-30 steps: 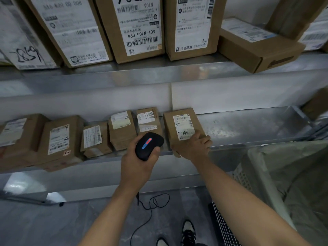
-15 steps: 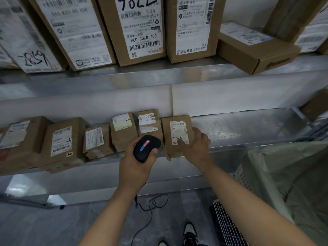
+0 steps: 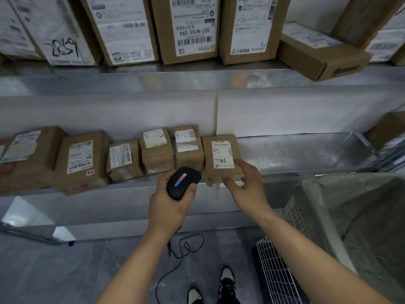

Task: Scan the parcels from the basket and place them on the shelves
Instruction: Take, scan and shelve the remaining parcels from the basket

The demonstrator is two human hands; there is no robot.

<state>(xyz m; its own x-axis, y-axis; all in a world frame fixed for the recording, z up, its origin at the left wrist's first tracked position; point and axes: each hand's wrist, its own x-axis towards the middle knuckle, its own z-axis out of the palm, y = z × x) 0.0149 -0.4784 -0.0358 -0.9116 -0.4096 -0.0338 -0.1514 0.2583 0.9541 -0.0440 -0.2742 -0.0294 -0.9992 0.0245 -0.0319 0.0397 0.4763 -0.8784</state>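
A small cardboard parcel (image 3: pixel 221 150) with a white label marked 7786 lies on the lower metal shelf (image 3: pixel 295 154), at the right end of a row of parcels. My right hand (image 3: pixel 245 187) hovers just in front of it with fingers spread and relaxed, holding nothing. My left hand (image 3: pixel 171 207) grips a black corded scanner (image 3: pixel 183 182) with a red and blue light, pointed at the shelf edge. The basket (image 3: pixel 317 218), lined with a grey-green bag, stands at the lower right.
Several small parcels (image 3: pixel 157 150) fill the lower shelf to the left. Large boxes (image 3: pixel 188 27) stand on the upper shelf (image 3: pixel 197 80). The lower shelf right of the 7786 parcel is bare metal. The scanner cable (image 3: pixel 182 249) hangs to the floor by my shoes.
The 7786 parcel was pushed back and straightened against the row. My right hand has let go of it and drawn back slightly. The scanner hand barely moved.
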